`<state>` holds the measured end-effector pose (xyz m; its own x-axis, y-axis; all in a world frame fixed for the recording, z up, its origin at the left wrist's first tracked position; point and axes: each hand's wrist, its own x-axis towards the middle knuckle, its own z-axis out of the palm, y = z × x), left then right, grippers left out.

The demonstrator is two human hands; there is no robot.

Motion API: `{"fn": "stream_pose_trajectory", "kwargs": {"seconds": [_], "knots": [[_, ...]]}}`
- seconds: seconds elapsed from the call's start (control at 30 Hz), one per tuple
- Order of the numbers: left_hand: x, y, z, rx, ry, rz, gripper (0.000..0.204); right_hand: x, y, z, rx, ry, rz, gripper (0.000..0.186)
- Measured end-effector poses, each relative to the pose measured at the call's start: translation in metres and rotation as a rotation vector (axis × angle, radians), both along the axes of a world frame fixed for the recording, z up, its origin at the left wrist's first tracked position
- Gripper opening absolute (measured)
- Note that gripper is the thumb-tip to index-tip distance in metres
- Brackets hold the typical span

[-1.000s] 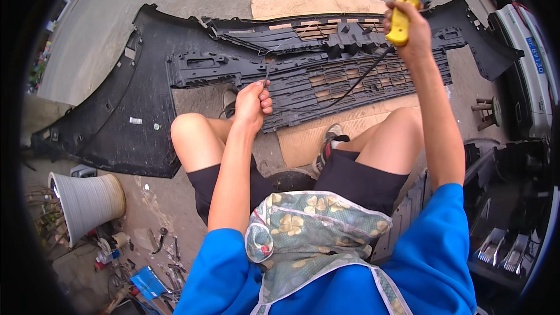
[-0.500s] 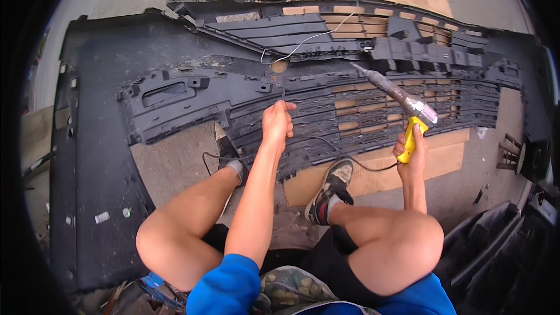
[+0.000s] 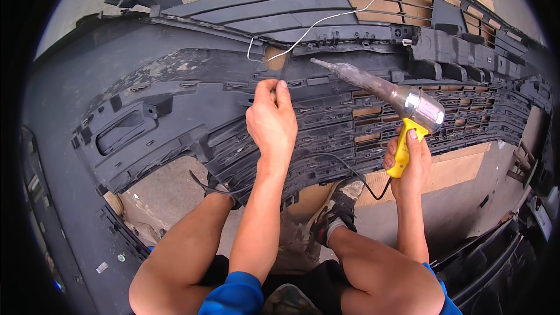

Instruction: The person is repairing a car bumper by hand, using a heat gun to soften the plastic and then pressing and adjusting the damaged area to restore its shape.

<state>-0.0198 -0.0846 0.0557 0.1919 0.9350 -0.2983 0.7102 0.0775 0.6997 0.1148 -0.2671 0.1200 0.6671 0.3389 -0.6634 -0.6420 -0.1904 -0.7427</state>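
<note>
In my right hand (image 3: 415,166) is a hot-air gun (image 3: 402,96) with a yellow handle and a long, tapered metal nozzle pointing up and left. Its tip hangs over a black plastic car bumper (image 3: 175,114) with grille slats. My left hand (image 3: 272,122) is closed in a pinch over the bumper's middle, left of the nozzle. A thin dark strip (image 3: 284,70) appears to stick up from between its thumb and finger, partly hidden by them. A black cord (image 3: 350,166) runs from the gun's handle leftward past my shoes.
A thin white wire (image 3: 315,23) lies across the bumper's upper grille. Cardboard sheets (image 3: 452,169) lie under the parts. At the right stands a small stool (image 3: 521,163); more black panels (image 3: 484,262) lie at the lower right. My legs are bent on both sides of my left arm.
The view has shifted closer to the bumper. The hot-air gun's nozzle tip has come nearer my left hand, and that hand has turned, its thumb and finger now pointing upward.
</note>
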Motion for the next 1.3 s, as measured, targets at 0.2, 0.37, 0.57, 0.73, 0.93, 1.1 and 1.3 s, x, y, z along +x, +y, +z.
{"fn": "stream_pose_trajectory", "kwargs": {"seconds": [0.2,0.37,0.57,0.73,0.93,1.1,1.3], "knots": [[-0.001,-0.001,0.013,-0.622,-0.476,0.330,0.025,0.003,0.003,-0.008,0.022,0.003,-0.009,0.028],[-0.008,-0.005,0.017,-0.711,-0.621,0.296,0.019,0.000,0.001,-0.009,0.076,0.011,-0.024,0.028],[-0.003,-0.002,0.024,-0.698,-0.544,0.187,0.020,-0.001,-0.001,-0.014,0.076,0.014,-0.032,0.029],[-0.002,-0.003,0.020,-0.711,-0.641,0.280,0.018,-0.002,-0.001,-0.021,0.073,0.048,-0.043,0.029],[-0.002,-0.003,0.014,-0.747,-0.742,0.336,0.018,-0.003,0.010,-0.028,0.098,0.073,-0.016,0.028],[0.000,-0.004,0.011,-0.769,-0.810,0.369,0.016,-0.005,0.022,-0.037,0.130,0.108,-0.026,0.029],[-0.001,-0.003,0.010,-0.771,-0.836,0.392,0.015,-0.008,0.030,-0.043,0.154,0.151,-0.017,0.030]]}}
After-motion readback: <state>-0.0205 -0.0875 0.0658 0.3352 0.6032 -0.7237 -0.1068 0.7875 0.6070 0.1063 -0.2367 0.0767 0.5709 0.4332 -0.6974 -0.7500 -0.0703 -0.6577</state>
